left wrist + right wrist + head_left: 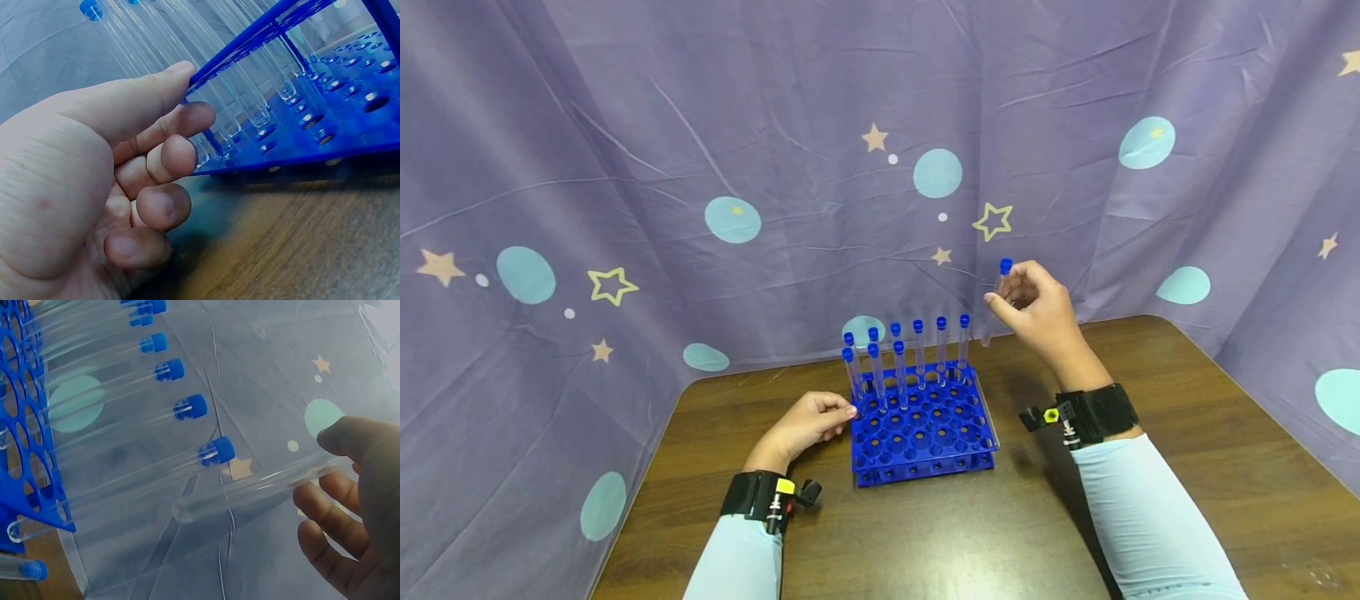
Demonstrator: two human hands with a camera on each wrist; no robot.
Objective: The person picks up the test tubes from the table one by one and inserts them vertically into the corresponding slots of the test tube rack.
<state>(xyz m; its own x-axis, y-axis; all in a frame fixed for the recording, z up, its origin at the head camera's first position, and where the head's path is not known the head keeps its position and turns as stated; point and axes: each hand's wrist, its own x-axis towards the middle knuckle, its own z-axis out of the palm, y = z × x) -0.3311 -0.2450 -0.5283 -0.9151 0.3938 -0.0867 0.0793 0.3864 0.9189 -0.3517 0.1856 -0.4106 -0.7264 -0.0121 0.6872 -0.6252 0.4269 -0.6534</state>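
My right hand (1037, 308) pinches a clear test tube (250, 490) with a blue cap (1005, 266) between thumb and fingers. It is raised above and right of the blue test tube rack (925, 454), its bottom end slanting down toward the left in the right wrist view. My left hand (808, 425) grips the rack's left edge between thumb and index finger, the other fingers curled beneath (164, 206). Several blue-capped test tubes (942, 350) stand upright in the rack's back rows; the front rows of holes hold none.
Another blue-capped tube (25, 569) lies beside the rack at the lower left of the right wrist view. The rack stands on a brown wooden table (910, 542). Behind the table hangs a purple curtain (805, 125) with stars and dots.
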